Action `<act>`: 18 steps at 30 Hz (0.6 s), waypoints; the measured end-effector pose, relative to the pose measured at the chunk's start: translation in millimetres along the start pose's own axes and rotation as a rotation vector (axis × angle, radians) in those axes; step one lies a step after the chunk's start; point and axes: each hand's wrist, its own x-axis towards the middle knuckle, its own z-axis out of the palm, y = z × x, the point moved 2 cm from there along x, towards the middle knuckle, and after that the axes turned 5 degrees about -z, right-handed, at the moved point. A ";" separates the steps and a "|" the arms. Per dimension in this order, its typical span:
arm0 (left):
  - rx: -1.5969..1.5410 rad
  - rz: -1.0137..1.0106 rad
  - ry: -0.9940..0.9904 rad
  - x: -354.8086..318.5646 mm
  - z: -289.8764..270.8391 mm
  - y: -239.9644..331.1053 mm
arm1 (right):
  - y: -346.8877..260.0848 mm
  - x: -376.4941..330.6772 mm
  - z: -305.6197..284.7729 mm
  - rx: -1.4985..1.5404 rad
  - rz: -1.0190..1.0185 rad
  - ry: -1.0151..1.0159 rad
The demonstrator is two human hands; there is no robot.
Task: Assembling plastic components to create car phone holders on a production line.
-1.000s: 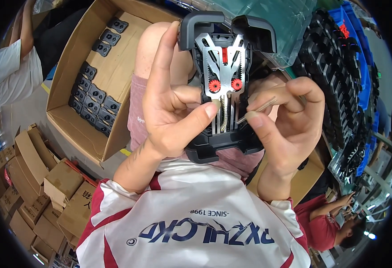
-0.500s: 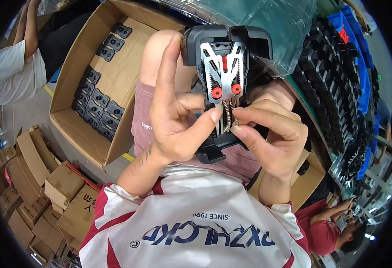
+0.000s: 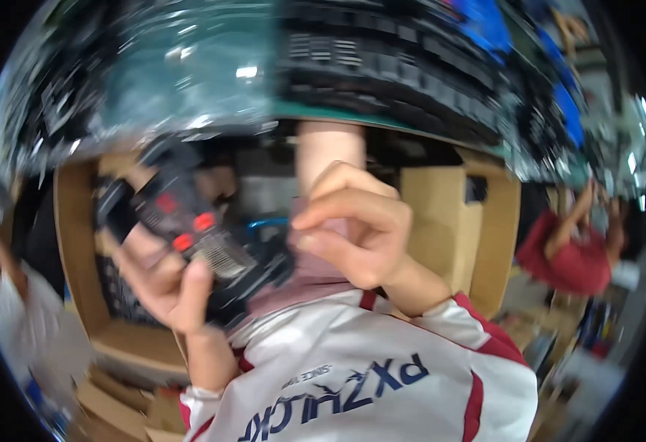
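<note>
My left hand (image 3: 172, 283) grips a black plastic phone holder (image 3: 253, 276), tilted, with its thumb beside the coil springs (image 3: 223, 254). Two red gears (image 3: 204, 221) show next to the springs; motion blur hides the finer parts. To the right and apart from the holder, my right hand (image 3: 363, 232) is closed, thumb and forefinger pinched together above my lap. Whatever it may hold is too small or blurred to make out.
A cardboard box (image 3: 80, 258) with dark parts stands at the left, another cardboard box (image 3: 441, 217) at the right. Ahead, the green table (image 3: 205, 70) carries clear plastic and rows of black parts (image 3: 382, 55). A person in red (image 3: 570, 254) sits at the far right.
My view has swung to the right, blurring the picture. My right hand has come away from the springs, and the phone holder now lies to the left in my left hand.
</note>
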 end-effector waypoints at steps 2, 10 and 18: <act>-0.245 0.133 0.055 2.6 41.6 12.6 | 19.7 -18.5 -34.9 -0.199 -0.104 0.003; -0.091 0.175 -0.340 10.0 69.4 -15.8 | 74.4 -191.7 -265.4 -1.056 0.231 0.871; -0.092 0.116 -0.342 8.5 110.2 -11.8 | 165.1 -466.3 -444.3 -1.201 1.445 0.786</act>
